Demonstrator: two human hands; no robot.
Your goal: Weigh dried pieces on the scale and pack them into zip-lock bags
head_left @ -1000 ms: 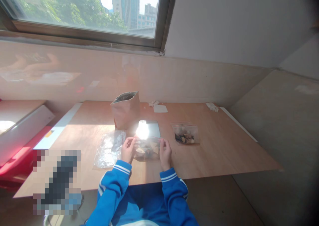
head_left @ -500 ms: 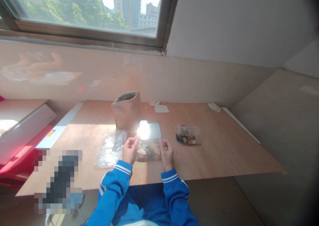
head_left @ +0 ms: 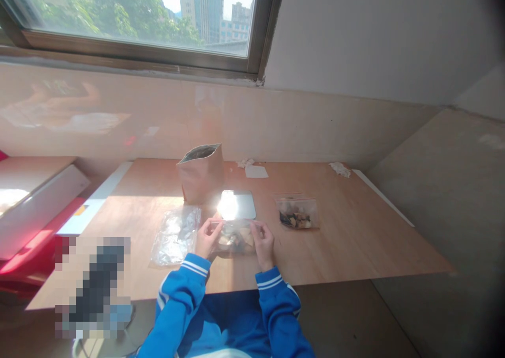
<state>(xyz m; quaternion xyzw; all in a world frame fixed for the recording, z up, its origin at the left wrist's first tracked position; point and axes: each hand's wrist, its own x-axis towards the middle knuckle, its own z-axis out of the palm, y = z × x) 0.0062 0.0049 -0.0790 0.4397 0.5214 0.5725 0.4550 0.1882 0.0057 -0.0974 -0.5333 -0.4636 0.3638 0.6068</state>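
Note:
A small clear zip bag (head_left: 235,237) with light and dark food pieces inside lies on the wooden table (head_left: 347,242) in front of me. My left hand (head_left: 206,239) pinches its top left corner, and my right hand (head_left: 263,244) pinches its top right edge. Both hands are closed on the bag. Just behind it sits a flat silver scale (head_left: 235,205), glaring in the sun.
An open brown paper pouch (head_left: 199,173) stands behind the scale. A second filled zip bag (head_left: 296,213) lies to the right, and a pile of empty clear bags (head_left: 175,233) to the left. Paper scraps (head_left: 255,171) lie near the wall. A blurred-out patch covers the table's near left corner.
My hands have shifted slightly along the top edge of the bag, the right one moving a little inward. The bag has stayed in place on the table.

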